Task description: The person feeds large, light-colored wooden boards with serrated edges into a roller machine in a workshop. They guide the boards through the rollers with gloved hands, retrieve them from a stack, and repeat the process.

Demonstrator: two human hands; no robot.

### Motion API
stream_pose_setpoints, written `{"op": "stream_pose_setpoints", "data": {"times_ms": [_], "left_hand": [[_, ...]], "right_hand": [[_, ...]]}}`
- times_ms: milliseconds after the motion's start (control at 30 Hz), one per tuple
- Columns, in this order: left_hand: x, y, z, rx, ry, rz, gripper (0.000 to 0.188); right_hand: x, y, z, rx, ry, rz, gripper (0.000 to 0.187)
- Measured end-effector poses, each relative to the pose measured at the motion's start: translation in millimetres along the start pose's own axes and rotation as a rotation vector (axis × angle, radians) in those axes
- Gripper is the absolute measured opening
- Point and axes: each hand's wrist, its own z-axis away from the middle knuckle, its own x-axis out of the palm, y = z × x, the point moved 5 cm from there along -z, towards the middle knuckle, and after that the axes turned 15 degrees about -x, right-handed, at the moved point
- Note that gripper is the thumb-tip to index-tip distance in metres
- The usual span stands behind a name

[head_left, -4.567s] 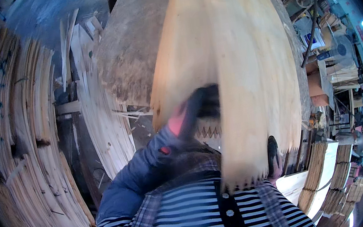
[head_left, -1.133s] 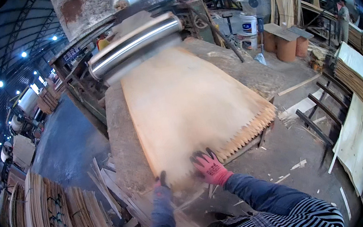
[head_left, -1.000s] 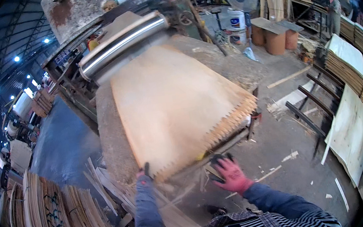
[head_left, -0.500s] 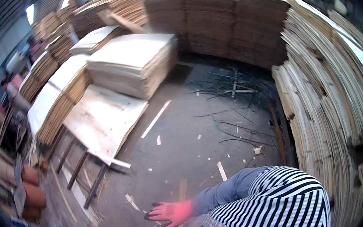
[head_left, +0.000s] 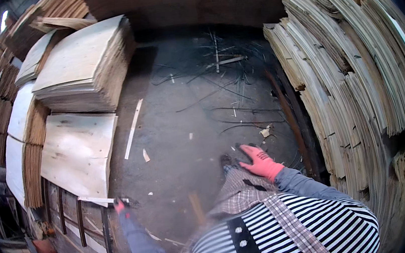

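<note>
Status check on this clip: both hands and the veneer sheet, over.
Left hand at the corner of the pale veneer sheet on the slatted rack; grip unclear. Right hand, red glove, open and empty. Wood scraps on the floor.

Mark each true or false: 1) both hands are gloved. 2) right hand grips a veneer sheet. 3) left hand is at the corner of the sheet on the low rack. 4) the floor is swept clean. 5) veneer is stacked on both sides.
1) True: left hand and right hand wear red gloves.
2) False: it is spread open, holding nothing.
3) True: it is at the veneer sheet corner; actual grip unclear.
4) False: the floor has strips and scraps.
5) True: left stack, right stack.
</note>
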Motion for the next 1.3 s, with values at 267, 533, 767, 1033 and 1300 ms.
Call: {"op": "stream_pose_setpoints", "data": {"times_ms": [267, 533, 767, 1033, 1300], "left_hand": [[362, 51, 38, 0.220, -0.261, -0.823, 0.057], [367, 84, -28, -0.153, -0.034, -1.253, 0.042], [592, 234, -150, -0.072, -0.346, -1.055, 0.040], [1030, 590, -51, 0.530, -0.736, -0.543, 0.037], [1186, 720, 41, 0.185, -1.247, -0.301, 0.043]], "right_hand": [[-100, 135, -97, 0.300, 0.091, -0.054, 0.060], [-161, 225, -357, 0.134, 0.132, -0.002, 0.062], [-240, 290, -532, 0.027, 0.248, 0.015, 0.065], [-417, 440, -666, 0.130, 0.612, 0.241, 0.066], [-646, 488, -904, -0.313, 0.742, 0.657, 0.084]]}}
